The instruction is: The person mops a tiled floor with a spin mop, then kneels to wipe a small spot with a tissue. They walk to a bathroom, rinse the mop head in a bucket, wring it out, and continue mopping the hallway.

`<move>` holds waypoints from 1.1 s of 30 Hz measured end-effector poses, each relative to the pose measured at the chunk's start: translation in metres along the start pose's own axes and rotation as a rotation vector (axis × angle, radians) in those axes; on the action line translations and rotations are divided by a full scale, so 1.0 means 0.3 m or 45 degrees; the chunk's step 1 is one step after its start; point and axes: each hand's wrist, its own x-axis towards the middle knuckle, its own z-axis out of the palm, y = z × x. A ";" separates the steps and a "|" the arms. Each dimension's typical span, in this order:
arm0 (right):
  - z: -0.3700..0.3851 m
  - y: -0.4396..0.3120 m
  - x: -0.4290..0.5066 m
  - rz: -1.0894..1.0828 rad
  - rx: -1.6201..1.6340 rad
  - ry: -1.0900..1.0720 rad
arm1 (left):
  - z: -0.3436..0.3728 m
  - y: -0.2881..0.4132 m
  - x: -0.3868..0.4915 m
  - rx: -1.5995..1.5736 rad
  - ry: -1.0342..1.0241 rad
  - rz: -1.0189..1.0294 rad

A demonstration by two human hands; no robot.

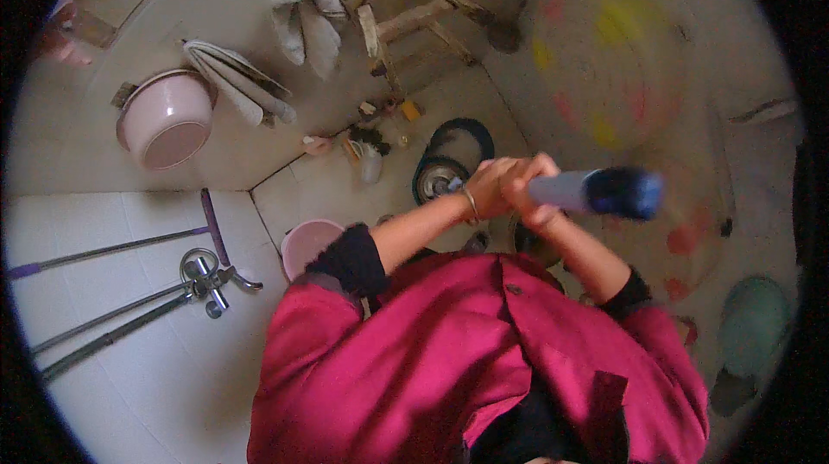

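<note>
Both hands are wrapped one against the other around a pole, which looks like a mop handle (560,190). Its dark blue end (625,194) points up towards me and is blurred. My left hand (490,188), with a bangle at the wrist, grips lower down. Just above it, my right hand (532,186) closes around the grey shaft. Beneath the hands, a bucket with a dark teal rim (476,130) stands on the tiled floor, a round metal spin basket (435,182) at one end. The pole's lower part is mostly hidden by my hands; whether a mop head sits in the basket, I cannot tell.
A pink basin (311,240) sits on the floor to the left; another pink basin (170,120) hangs on the wall near grey towels (307,17). A chrome shower mixer (206,279) and purple-handled pole (214,224) are at left. A wooden frame (414,17) stands ahead.
</note>
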 end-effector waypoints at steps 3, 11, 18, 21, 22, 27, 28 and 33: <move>-0.007 0.152 -0.115 0.039 -0.405 -0.026 | 0.092 -0.073 -0.145 0.075 -0.005 -0.277; 0.038 -0.083 -0.002 0.155 -0.294 -0.017 | -0.060 -0.032 -0.050 0.039 0.056 0.212; 0.061 0.178 -0.100 0.025 -0.554 -0.123 | 0.073 -0.098 -0.207 0.155 -0.102 -0.464; 0.078 0.170 -0.117 0.126 -0.487 -0.339 | 0.065 -0.106 -0.228 0.467 -0.407 -0.729; 0.060 0.118 -0.101 0.194 -0.397 -0.409 | 0.048 -0.089 -0.210 0.376 -0.359 -0.705; 0.009 -0.065 -0.054 0.102 -0.335 -0.204 | -0.029 -0.003 -0.096 -0.134 0.121 0.237; 0.013 -0.028 -0.067 0.140 -0.291 -0.241 | -0.018 -0.011 -0.108 0.024 0.134 0.162; 0.095 0.299 -0.218 0.022 -0.533 -0.465 | 0.118 -0.152 -0.320 0.339 -0.694 -0.950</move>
